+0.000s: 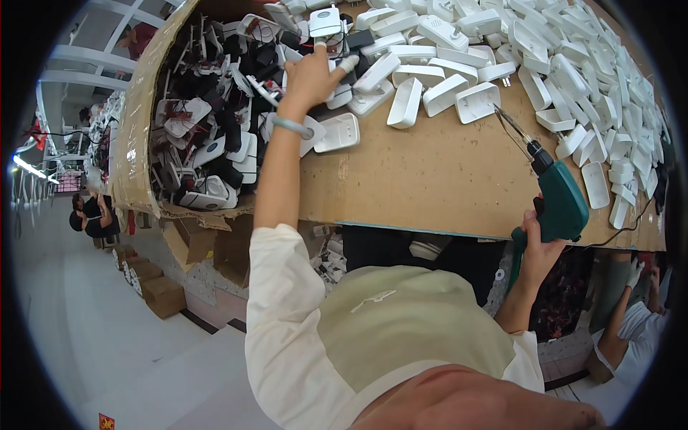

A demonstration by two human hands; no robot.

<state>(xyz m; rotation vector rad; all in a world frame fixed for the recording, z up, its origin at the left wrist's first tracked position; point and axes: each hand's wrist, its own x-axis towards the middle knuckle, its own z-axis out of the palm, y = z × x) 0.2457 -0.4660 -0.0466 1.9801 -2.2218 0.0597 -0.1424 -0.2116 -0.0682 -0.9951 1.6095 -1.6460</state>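
Note:
My left hand (309, 80) reaches out at the upper left, thumb and index finger spread apart, with white covers on the fingertips. Its index fingertip meets the edge of a white plastic housing (325, 21); I cannot tell whether it only touches it. A pale bangle circles the wrist. My right hand (539, 247) is closed around the handle of a green pistol-shaped electric screwdriver (562, 202). The thin metal bit points up and left, its tip beside an open white casing shell (477, 103) on the cardboard surface.
A cardboard box (136, 136) at the left holds white housings with dark parts and wires. White casing shells (527, 43) pile up across the back and right of the cardboard-covered table (401, 175). A black cord (631, 228) trails right. Another person (631, 330) sits at lower right.

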